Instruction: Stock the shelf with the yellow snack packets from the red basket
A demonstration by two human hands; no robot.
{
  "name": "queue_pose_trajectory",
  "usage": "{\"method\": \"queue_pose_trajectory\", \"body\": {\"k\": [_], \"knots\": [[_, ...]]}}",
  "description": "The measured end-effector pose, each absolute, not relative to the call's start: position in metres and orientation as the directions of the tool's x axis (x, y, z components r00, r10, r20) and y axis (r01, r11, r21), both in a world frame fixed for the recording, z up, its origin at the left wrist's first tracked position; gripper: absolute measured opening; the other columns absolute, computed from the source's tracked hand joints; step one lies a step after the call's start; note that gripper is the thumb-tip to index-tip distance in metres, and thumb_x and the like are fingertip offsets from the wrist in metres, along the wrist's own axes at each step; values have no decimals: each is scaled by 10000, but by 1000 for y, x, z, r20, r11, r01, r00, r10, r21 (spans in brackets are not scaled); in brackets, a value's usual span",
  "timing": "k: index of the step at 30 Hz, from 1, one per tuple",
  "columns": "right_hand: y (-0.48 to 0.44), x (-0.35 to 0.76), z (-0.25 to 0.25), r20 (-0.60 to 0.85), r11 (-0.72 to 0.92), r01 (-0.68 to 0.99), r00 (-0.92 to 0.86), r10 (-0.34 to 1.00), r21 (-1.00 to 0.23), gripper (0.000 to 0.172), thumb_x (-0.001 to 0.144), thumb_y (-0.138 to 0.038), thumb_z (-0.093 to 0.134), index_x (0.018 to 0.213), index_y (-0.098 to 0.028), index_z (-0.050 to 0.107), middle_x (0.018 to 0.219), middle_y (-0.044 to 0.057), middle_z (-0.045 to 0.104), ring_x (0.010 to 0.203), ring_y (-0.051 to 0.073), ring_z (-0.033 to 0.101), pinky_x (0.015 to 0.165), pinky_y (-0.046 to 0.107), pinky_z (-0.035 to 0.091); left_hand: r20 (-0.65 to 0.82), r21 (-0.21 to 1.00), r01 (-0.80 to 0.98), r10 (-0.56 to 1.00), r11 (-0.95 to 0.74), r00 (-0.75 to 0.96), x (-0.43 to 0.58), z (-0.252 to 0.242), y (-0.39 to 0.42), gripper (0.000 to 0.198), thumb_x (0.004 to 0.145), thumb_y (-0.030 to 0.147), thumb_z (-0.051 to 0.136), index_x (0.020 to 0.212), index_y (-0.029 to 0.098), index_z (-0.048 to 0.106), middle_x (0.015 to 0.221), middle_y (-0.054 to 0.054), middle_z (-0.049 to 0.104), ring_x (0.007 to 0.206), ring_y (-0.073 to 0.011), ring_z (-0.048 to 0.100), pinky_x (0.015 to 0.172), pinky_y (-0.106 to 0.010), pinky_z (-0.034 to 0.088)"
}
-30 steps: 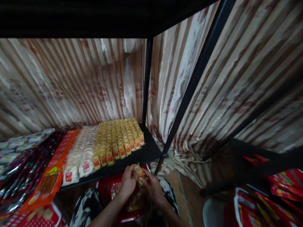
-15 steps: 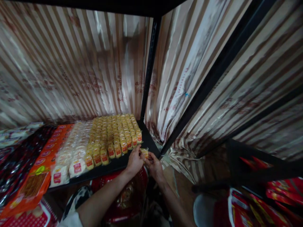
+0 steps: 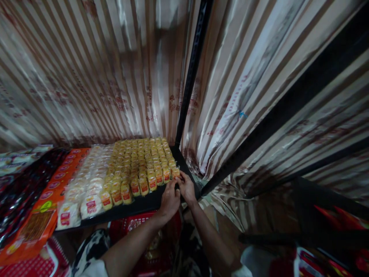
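Rows of small yellow snack cakes in clear wrappers (image 3: 141, 161), the front ones with red labels, stand packed together on a black shelf (image 3: 138, 202). At the front right corner of these rows, my right hand (image 3: 186, 188) has its fingertips closed on one wrapped cake (image 3: 175, 172). Just left of it, my left hand (image 3: 170, 202) is closed too, its fingers curled against the lower part of the same cake. The fingers partly hide that cake.
Left of the cakes lie white round packaged breads (image 3: 91, 204), orange snack packs (image 3: 43, 215) and dark shiny packs (image 3: 25, 184). A black post (image 3: 191, 77) rises behind the shelf corner. Striped sheeting hangs around. A red basket (image 3: 144, 265) is below; red packets are lower right.
Both hands have moved up and slightly inward with the wrapped cake, from in front of the shelf edge to the front right end of the rows. The view has shifted a little.
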State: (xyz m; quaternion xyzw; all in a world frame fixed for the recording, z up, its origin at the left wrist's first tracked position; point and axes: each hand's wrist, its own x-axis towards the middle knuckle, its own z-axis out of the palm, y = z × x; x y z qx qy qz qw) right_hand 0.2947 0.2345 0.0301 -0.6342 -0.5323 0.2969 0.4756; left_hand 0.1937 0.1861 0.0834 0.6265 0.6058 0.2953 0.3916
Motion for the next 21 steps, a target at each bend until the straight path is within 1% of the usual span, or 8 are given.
{"method": "queue_pose_trajectory", "body": {"k": [3,5,9,12,16,19,21], "knots": [[237,293,31,172,70,434,200,965,-898,435,770,-323,498,1161,-157,594,1052,103,616,892,195,616,834,348,514,-100,857,512,992,50,72,195,77,191,465,784,95,415,1239,154,491,1356,-98,488,1269,-176,426,1097,-326,288],[237,292,31,185,76,440,209,960,-894,462,777,-314,498,1204,-152,568,1068,115,605,906,203,611,828,356,517,-103,856,514,993,56,63,195,74,192,460,785,96,414,1233,160,495,1350,-92,494,1260,-172,433,1098,-325,287],[234,290,31,190,86,416,214,958,-905,486,793,-338,492,1239,-152,541,1115,126,577,880,187,619,801,326,529,-97,845,532,993,51,59,193,69,193,435,820,125,374,1238,117,493,1333,-113,504,1252,-173,437,1092,-317,294],[233,289,26,178,80,427,193,965,-901,472,791,-330,482,1221,-151,556,1117,127,578,864,182,623,802,314,527,-89,848,529,994,43,63,193,66,194,439,839,132,339,1253,102,482,1343,-124,491,1265,-171,423,1100,-319,284],[235,290,18,163,66,449,181,970,-891,489,795,-360,468,1219,-130,548,1117,143,576,854,187,623,781,323,532,-101,850,524,992,47,74,194,64,197,456,815,109,377,1260,92,476,1356,-135,472,1271,-182,414,1100,-312,285],[234,289,20,208,93,443,218,954,-892,550,783,-409,501,1243,-108,512,1177,172,540,917,204,606,763,330,535,-50,857,516,998,21,43,192,62,191,417,817,94,369,1207,99,517,1274,-133,529,1205,-182,468,1063,-308,332],[227,287,27,257,112,440,284,924,-891,550,788,-438,507,1231,-112,510,1189,173,531,976,212,581,740,317,530,-1,871,492,1000,-12,27,187,58,178,372,811,79,364,1122,121,564,1152,-116,585,1091,-172,535,990,-305,400]]}}
